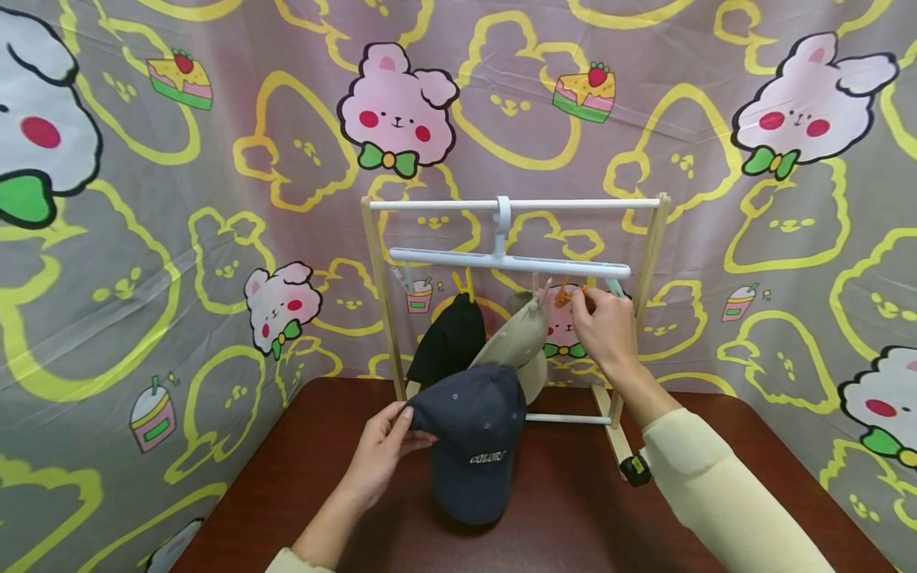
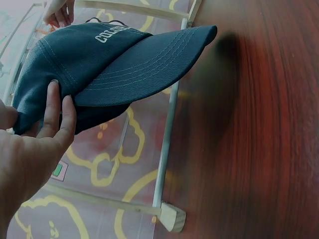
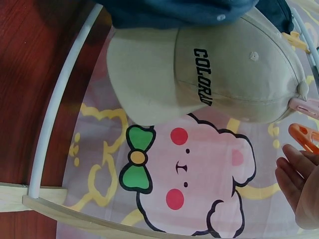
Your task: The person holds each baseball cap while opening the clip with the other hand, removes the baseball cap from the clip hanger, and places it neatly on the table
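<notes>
My left hand (image 1: 378, 452) pinches the edge of a navy baseball cap (image 1: 473, 438), fingers on the outside in the left wrist view. The cap hangs brim down, its white lettering facing me. At the hanger's right part, my right hand (image 1: 607, 325) pinches an orange clothespin (image 1: 564, 296). Left of it, a pink clothespin (image 1: 542, 288) grips the top of a beige cap (image 3: 234, 69), which hangs partly behind the navy one. A yellow clothespin (image 1: 464, 285) holds a black cap (image 1: 450, 338) further left.
The pale blue hanger (image 1: 458, 259) hooks over the white top bar of a wooden rack (image 1: 382, 306). Pale clothespins (image 1: 403, 277) hang at its ends. A small black object (image 1: 634, 469) lies by the rack's right foot on the dark wooden table (image 1: 286, 493). Patterned cloth surrounds the table.
</notes>
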A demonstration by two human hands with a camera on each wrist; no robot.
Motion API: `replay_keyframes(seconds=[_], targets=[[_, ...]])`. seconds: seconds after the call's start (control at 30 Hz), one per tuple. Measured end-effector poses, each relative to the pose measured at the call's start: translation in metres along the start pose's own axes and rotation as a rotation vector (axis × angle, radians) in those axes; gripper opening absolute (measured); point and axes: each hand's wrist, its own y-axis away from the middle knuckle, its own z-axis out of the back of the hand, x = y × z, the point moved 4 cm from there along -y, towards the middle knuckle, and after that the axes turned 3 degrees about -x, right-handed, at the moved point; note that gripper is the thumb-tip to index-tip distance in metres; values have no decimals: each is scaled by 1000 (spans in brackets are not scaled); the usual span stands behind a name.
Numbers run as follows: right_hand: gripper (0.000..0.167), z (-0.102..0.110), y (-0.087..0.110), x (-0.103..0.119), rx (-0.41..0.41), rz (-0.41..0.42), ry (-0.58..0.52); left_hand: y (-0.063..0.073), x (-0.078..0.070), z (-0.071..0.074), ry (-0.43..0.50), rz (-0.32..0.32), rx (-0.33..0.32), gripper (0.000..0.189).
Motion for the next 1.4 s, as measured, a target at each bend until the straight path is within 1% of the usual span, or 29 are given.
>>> replay_keyframes(seconds=[0.17,0.33,0.43,0.63,0.77,0.93,1.07,1.23,1.4], targets=[[36,0,-1,-1,-5,-5,5,4,-2,13,-32,28,-49,34],[31,0,-3,-2,-3,-18,15,8,-4,26,-22,37,-90,31],[31,1,-2,-1,0,-16,18,11,-6,35,-28,46,-117,31],[34,1,-2,0,-1,-8,21,19,-9,53,-69,67,-169,34],[35,1,-2,-1,-1,-15,23,25,-11,65,-74,82,-200,35],[37,2,-1,-2,-7,-12,27,30,-11,76,-73,83,-221,38],[34,1,0,-2,-7,-13,25,33,-11,84,-78,92,-238,39],[35,0,0,-2,5,-31,22,35,-8,94,-103,125,-271,38],[38,0,1,-2,7,-28,24,34,-5,106,-144,172,-343,36]])
